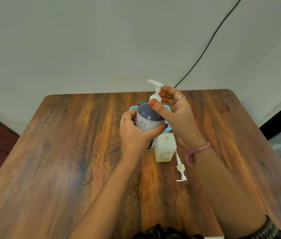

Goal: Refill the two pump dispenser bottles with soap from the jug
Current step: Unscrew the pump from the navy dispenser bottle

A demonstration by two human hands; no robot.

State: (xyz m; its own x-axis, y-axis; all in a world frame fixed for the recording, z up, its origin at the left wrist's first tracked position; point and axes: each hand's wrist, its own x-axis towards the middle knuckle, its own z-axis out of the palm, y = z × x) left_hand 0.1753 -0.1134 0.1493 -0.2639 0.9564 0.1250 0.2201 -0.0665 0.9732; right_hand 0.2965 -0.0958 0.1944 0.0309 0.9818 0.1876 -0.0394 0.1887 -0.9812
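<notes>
Hands are working a pump bottle above a wooden table against a pale wall.
The left hand is gripping the purple-topped bottle; the right hand is pinching its pump collar. An uncapped square bottle is standing beneath, a loose pump lying just right; a black cable is crossing the wall.

Bare table left; square bottle, loose pump, perhaps blue tray crowd centre.
</notes>
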